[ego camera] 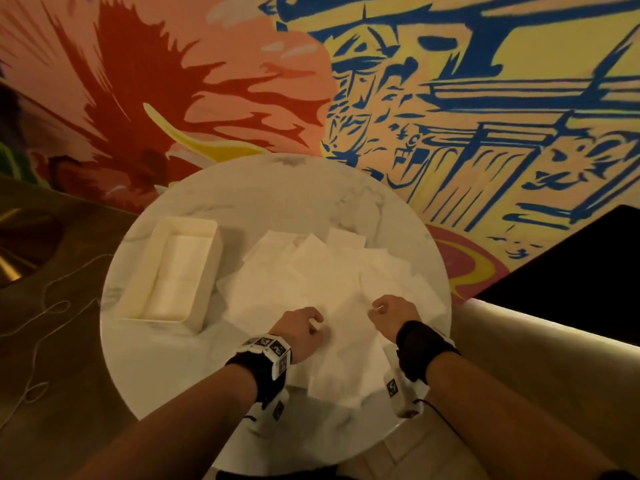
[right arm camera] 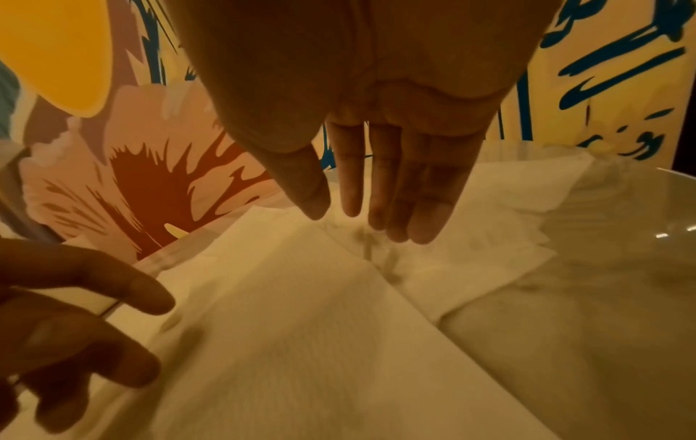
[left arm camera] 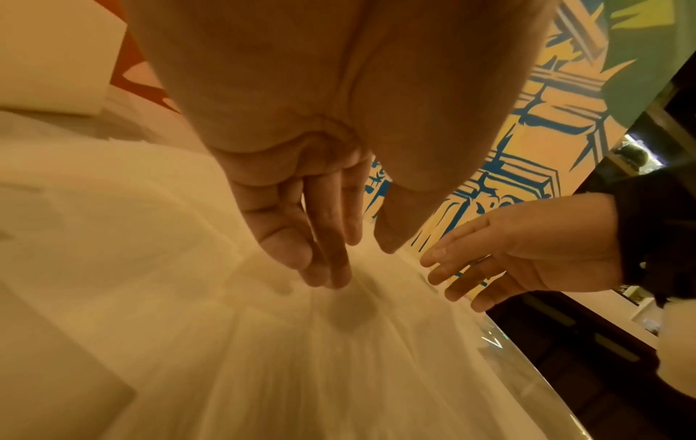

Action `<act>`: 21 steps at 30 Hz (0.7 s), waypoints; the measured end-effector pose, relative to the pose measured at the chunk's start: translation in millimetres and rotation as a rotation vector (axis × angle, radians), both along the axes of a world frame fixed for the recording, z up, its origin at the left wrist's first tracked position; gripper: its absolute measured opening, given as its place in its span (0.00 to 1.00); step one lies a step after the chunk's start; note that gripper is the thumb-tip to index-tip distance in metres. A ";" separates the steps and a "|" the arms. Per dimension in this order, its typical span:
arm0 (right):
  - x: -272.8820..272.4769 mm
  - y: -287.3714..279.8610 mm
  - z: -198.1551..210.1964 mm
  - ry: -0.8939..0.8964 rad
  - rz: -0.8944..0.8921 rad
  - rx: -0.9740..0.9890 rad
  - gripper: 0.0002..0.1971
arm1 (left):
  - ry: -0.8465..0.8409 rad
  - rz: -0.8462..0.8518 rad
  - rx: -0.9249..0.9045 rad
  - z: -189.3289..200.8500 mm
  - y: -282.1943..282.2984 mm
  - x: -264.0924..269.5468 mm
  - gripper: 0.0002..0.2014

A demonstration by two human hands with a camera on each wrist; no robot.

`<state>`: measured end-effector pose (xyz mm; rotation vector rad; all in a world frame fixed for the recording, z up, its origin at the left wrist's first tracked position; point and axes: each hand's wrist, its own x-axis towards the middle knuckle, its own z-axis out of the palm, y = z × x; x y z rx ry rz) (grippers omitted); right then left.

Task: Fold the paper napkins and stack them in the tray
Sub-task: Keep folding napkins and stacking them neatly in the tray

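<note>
Hands poised over the next napkin

Head view: napkins (ego camera: 311,271) lie in a loose overlapping heap on the round marble surface (ego camera: 166,368). The tray (ego camera: 138,271) sits just left of the heap, with what look like folded napkins already inside. Left hand (ego camera: 304,332) and right hand (ego camera: 393,315) are over the heap's near part, well apart from each other.

Left wrist view: left hand's fingers (left arm camera: 327,268) reach down, relaxed, tips at or just above the top sheet (left arm camera: 263,327); contact cannot be told. It grasps nothing.

Right wrist view: right hand (right arm camera: 376,193) hangs with straight fingers above a sheet edge, released and holding nothing. A good fold would likely need one sheet separated from the heap, corners matched, then the crease pressed flat.

Edges and room: the surface rim runs close to the heap on the right; clear marble lies nearer the person.
</note>
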<state>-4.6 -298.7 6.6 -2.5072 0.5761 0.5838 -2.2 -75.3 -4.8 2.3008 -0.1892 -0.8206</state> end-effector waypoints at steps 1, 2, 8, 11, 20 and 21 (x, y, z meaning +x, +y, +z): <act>-2.8 -2.4 -1.9 0.010 -0.008 0.014 0.18 | 0.018 0.006 0.005 -2.4 -4.6 -2.7 0.15; -5.5 -4.6 -4.4 0.019 -0.015 0.028 0.20 | 0.031 0.014 0.007 -4.7 -8.9 -5.7 0.16; -15.4 -7.5 -17.4 0.035 0.000 0.092 0.16 | 0.014 0.162 -0.089 -9.3 -25.8 -18.0 0.15; -19.0 -9.2 -18.1 -0.002 -0.065 0.176 0.19 | -0.020 0.219 -0.128 -6.6 -29.4 -19.5 0.16; -17.1 -13.2 -1.1 -0.162 -0.158 0.392 0.21 | -0.208 0.271 -0.212 17.8 -33.6 -7.9 0.13; -15.1 -12.7 0.8 -0.182 -0.158 0.443 0.19 | -0.211 0.296 -0.234 21.0 -32.8 -5.1 0.13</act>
